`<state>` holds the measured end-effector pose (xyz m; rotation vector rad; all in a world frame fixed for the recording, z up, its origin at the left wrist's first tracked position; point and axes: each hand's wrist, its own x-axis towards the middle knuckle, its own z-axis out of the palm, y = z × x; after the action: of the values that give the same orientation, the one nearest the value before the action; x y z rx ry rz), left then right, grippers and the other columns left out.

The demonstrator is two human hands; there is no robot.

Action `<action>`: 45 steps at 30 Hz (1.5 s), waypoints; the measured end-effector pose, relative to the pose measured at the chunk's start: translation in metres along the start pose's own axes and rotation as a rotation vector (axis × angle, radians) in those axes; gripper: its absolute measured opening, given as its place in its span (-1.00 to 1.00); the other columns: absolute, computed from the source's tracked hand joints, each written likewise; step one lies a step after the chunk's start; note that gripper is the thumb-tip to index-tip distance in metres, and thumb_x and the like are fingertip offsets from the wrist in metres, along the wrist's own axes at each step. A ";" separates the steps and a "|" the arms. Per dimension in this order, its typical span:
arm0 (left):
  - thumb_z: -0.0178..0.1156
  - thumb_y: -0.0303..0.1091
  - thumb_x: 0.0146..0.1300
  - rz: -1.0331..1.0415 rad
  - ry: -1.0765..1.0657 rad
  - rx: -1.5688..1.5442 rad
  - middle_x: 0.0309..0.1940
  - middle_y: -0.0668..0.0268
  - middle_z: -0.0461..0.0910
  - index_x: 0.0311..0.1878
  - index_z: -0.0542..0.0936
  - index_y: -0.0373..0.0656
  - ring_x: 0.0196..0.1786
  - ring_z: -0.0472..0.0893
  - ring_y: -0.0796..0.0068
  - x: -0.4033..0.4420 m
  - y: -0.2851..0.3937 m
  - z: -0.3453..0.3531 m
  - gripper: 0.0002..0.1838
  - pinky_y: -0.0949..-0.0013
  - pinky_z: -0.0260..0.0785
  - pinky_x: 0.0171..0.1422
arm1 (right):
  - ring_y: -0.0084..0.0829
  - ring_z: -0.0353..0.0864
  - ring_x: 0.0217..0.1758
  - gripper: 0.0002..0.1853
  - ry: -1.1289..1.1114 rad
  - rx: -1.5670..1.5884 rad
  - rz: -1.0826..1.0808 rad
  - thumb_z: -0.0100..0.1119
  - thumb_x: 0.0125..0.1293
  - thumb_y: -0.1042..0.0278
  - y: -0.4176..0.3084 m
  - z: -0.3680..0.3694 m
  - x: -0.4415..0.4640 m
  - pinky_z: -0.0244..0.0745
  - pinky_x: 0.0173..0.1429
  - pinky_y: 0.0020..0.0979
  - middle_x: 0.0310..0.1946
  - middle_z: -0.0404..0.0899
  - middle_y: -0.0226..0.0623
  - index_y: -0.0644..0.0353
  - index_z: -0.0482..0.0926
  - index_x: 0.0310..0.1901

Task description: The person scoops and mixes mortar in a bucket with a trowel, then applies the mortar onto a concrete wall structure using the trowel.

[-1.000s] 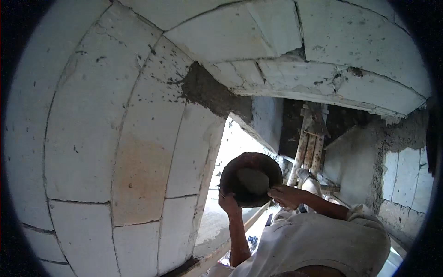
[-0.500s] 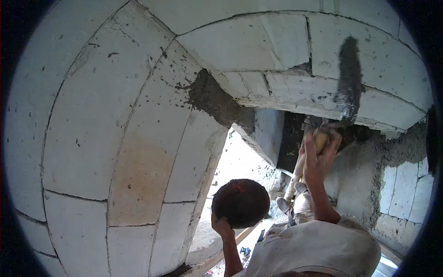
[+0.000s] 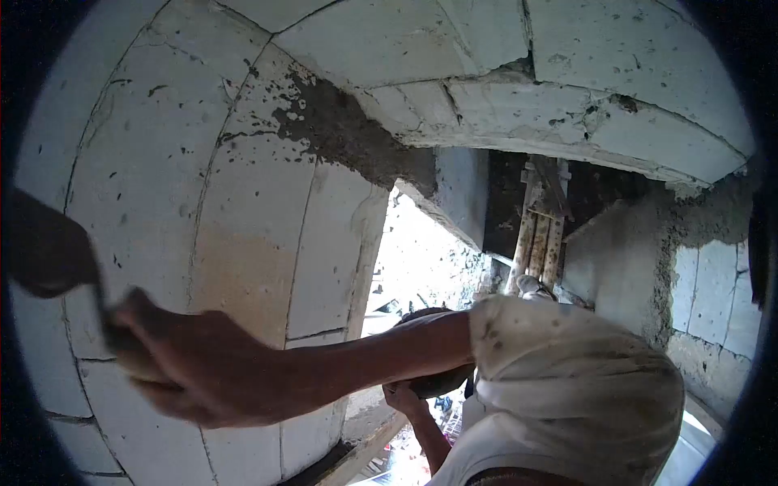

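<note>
My right hand (image 3: 182, 364) is stretched across to the far left, closed round the handle of a trowel. The trowel's dark blade (image 3: 49, 247) is smeared by motion in front of the white block wall (image 3: 138, 267). Lower in view, my left hand (image 3: 403, 398) grips a dark round bowl (image 3: 442, 382) by its rim. My right forearm crosses in front of the bowl, so its contents are hidden. Wet grey mortar (image 3: 348, 134) covers the corner above the bright opening, with splashes on the blocks to its left.
Block courses (image 3: 583, 113) run over the opening at the upper right. Below them stand wooden poles (image 3: 539, 243) tied together. Rough grey render (image 3: 689, 235) borders bare blocks at far right. A wooden board (image 3: 365, 454) slants along the bottom edge.
My right hand has swung with the trowel from the right-hand wall to the far left. Mortar at the corner now spreads further left. The bowl is now partly behind my right arm.
</note>
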<state>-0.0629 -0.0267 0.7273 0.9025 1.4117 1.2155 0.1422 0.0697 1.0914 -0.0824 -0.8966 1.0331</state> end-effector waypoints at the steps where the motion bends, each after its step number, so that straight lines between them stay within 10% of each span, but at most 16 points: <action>1: -0.05 -0.67 -0.21 0.002 0.003 -0.013 -0.01 0.15 0.51 0.12 0.47 -0.39 -0.01 0.54 0.26 0.002 -0.005 0.000 -0.36 0.26 0.42 0.13 | -0.26 0.59 -0.43 -0.68 -0.013 -0.264 -0.047 0.13 0.32 0.25 0.005 -0.013 -0.020 0.54 -0.37 -0.24 -0.39 0.55 -0.21 0.19 0.36 0.01; 3: -0.05 -0.68 -0.20 -0.012 0.017 -0.019 -0.01 0.14 0.52 0.12 0.47 -0.39 -0.01 0.54 0.25 0.009 -0.012 0.006 -0.36 0.26 0.43 0.12 | -0.21 0.65 -0.14 -0.66 -0.043 -0.572 -0.045 0.14 0.33 0.20 0.026 -0.063 -0.064 0.63 -0.09 -0.27 -0.07 0.56 -0.11 0.23 0.41 0.01; 4: -0.05 -0.68 -0.20 -0.023 0.038 -0.018 0.00 0.13 0.52 0.12 0.47 -0.38 0.00 0.54 0.23 0.011 -0.013 0.009 -0.36 0.25 0.43 0.12 | -0.23 0.64 -0.06 -0.62 -0.114 -0.742 0.325 0.14 0.32 0.25 0.015 -0.095 -0.094 0.60 -0.02 -0.25 0.03 0.52 -0.05 0.25 0.39 0.08; 7: -0.07 -0.69 -0.15 -0.015 -0.030 0.061 0.06 0.07 0.52 0.14 0.48 -0.38 0.07 0.54 0.19 0.021 -0.010 0.008 -0.37 0.20 0.42 0.19 | -0.06 0.64 -0.14 -0.49 -0.291 -1.097 0.545 0.08 0.37 0.04 0.004 -0.191 -0.215 0.55 -0.10 -0.16 -0.14 0.57 0.02 0.14 0.32 0.23; 8: -0.07 -0.70 -0.16 -0.058 -0.027 0.053 0.07 0.07 0.52 0.14 0.49 -0.38 0.09 0.54 0.19 0.024 -0.001 0.018 -0.37 0.20 0.41 0.21 | -0.12 0.65 -0.33 -0.53 -0.256 -1.235 0.914 0.04 0.39 0.02 -0.010 -0.203 -0.247 0.56 -0.24 -0.19 -0.33 0.60 -0.09 0.16 0.37 0.18; 10: -0.07 -0.71 -0.16 0.017 -0.071 0.074 0.07 0.08 0.53 0.14 0.49 -0.37 0.09 0.54 0.20 0.028 0.010 0.044 -0.36 0.21 0.40 0.22 | -0.41 0.53 -0.49 -0.54 0.235 -0.819 1.184 -0.04 0.41 -0.06 -0.012 -0.237 -0.304 0.48 -0.40 -0.35 -0.37 0.52 -0.32 0.17 0.43 0.08; 12: -0.02 -0.66 -0.14 0.110 -0.127 0.099 0.07 0.11 0.53 0.17 0.47 -0.35 0.08 0.54 0.23 0.032 0.008 0.052 -0.35 0.22 0.37 0.23 | -0.56 0.47 -0.52 -0.56 0.730 -0.456 0.994 -0.08 0.42 -0.08 -0.001 -0.262 -0.331 0.42 -0.44 -0.46 -0.38 0.50 -0.38 0.17 0.44 -0.01; 14: 0.04 -0.59 -0.14 0.106 -0.140 0.118 0.07 0.14 0.54 0.20 0.45 -0.34 0.07 0.54 0.25 0.040 0.003 0.056 -0.34 0.22 0.36 0.23 | -0.61 0.42 -0.52 -0.56 0.731 -0.284 0.881 -0.14 0.44 -0.10 -0.019 -0.273 -0.305 0.41 -0.43 -0.48 -0.41 0.47 -0.40 0.17 0.44 -0.09; 16: 0.05 -0.61 -0.16 0.067 -0.146 0.136 0.09 0.14 0.52 0.23 0.44 -0.32 0.10 0.53 0.25 0.039 0.008 0.057 -0.30 0.22 0.33 0.27 | -0.56 0.47 -0.49 -0.59 0.650 -0.580 0.876 -0.12 0.44 -0.08 -0.017 -0.270 -0.299 0.44 -0.41 -0.43 -0.44 0.46 -0.35 0.15 0.43 -0.09; 20: 0.01 -0.65 -0.15 0.052 -0.102 0.141 0.09 0.13 0.52 0.20 0.46 -0.32 0.10 0.53 0.24 0.026 0.025 0.071 -0.33 0.22 0.33 0.27 | -0.08 0.66 -0.24 -0.62 -0.383 -1.403 1.185 -0.17 0.44 0.01 -0.030 -0.231 -0.315 0.50 -0.15 -0.09 -0.27 0.62 -0.10 0.15 0.50 -0.13; 24: -0.08 -0.70 -0.14 0.091 -0.138 0.250 0.07 0.12 0.54 0.16 0.49 -0.33 0.08 0.55 0.24 0.025 0.017 0.069 -0.35 0.21 0.33 0.27 | -0.08 0.65 -0.10 -0.64 -0.325 -1.328 1.383 -0.07 0.37 0.12 0.003 -0.204 -0.334 0.52 0.02 0.03 -0.15 0.62 0.01 0.18 0.59 -0.05; 25: -0.10 -0.72 -0.14 0.102 -0.136 0.329 0.06 0.12 0.55 0.15 0.49 -0.33 0.08 0.55 0.23 0.019 0.023 0.075 -0.36 0.21 0.33 0.27 | -0.08 0.65 -0.10 -0.64 -0.322 -1.319 1.392 -0.07 0.37 0.12 0.024 -0.215 -0.362 0.52 0.02 0.03 -0.15 0.62 0.01 0.18 0.59 -0.05; 27: -0.09 -0.71 -0.14 0.129 -0.154 0.375 0.04 0.13 0.56 0.14 0.51 -0.34 0.07 0.55 0.22 0.006 0.037 0.084 -0.37 0.21 0.33 0.27 | -0.14 0.63 -0.07 -0.62 -0.239 -2.419 0.229 0.03 0.27 0.23 0.085 -0.252 -0.437 0.55 -0.02 0.03 -0.14 0.60 0.03 0.30 0.57 0.01; 32: -0.07 -0.69 -0.12 0.219 -0.181 0.499 0.00 0.13 0.60 0.10 0.53 -0.36 0.04 0.57 0.22 -0.009 0.044 0.090 -0.41 0.23 0.34 0.25 | -0.19 0.64 -0.16 -0.61 -0.256 -2.102 0.418 0.12 0.16 0.32 0.080 -0.276 -0.416 0.58 -0.24 -0.04 -0.24 0.59 0.04 0.32 0.56 0.01; 34: -0.06 -0.66 -0.09 0.424 -0.242 0.662 -0.01 0.13 0.61 0.08 0.55 -0.37 0.04 0.58 0.25 -0.016 0.050 0.098 -0.45 0.25 0.34 0.25 | -0.12 0.66 -0.17 -0.68 -0.448 -1.595 1.171 0.11 0.21 0.29 0.046 -0.254 -0.362 0.56 -0.19 -0.04 -0.23 0.60 0.07 0.30 0.57 -0.07; 45: -0.09 -0.65 -0.09 0.289 -0.204 0.555 0.00 0.13 0.60 0.08 0.56 -0.32 0.10 0.55 0.26 0.017 0.054 0.080 -0.43 0.28 0.29 0.29 | -0.16 0.65 -0.28 -0.69 -0.134 -0.764 1.068 0.11 0.37 0.17 0.053 -0.235 -0.363 0.49 -0.13 -0.24 -0.34 0.63 -0.12 0.26 0.45 -0.05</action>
<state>0.0078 0.0178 0.7788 1.6120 1.5108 0.9061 0.1907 -0.1022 0.6937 -1.2525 -1.3714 1.6077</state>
